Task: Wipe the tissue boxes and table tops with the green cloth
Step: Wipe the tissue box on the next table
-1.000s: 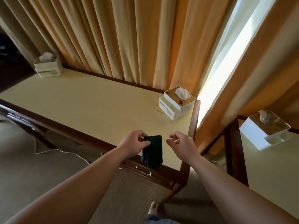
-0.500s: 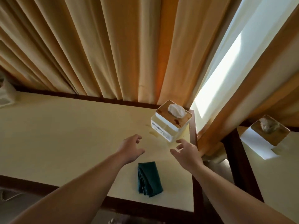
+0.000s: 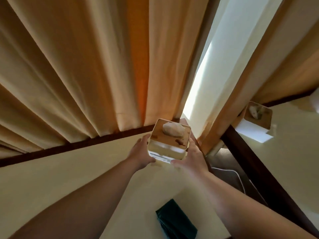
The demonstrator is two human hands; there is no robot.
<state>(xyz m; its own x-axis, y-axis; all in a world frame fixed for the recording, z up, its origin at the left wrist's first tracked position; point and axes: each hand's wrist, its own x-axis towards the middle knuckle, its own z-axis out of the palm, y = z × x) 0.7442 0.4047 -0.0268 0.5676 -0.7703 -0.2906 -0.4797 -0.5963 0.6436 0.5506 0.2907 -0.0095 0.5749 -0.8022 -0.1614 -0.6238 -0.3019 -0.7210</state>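
A white tissue box (image 3: 172, 141) with a wooden lid and a tissue poking out stands at the far right corner of the cream table top (image 3: 69, 173). My left hand (image 3: 140, 152) grips its left side and my right hand (image 3: 193, 158) grips its right side. The box looks slightly blurred between them. The folded green cloth (image 3: 175, 221) lies flat on the table near me, between my forearms, and neither hand touches it. A second tissue box (image 3: 257, 121) sits on the neighbouring table (image 3: 290, 161) to the right.
Orange-beige curtains (image 3: 86, 66) hang right behind the table's dark wooden back edge (image 3: 69, 146). A bright window gap (image 3: 215, 66) shows between the curtains. A narrow gap (image 3: 224, 171) separates the two tables, bordered by the right table's dark frame (image 3: 250, 166).
My left hand let go of the green cloth, which now lies on the table. Both hands reached forward and took hold of the tissue box. The view moved closer to the table corner.
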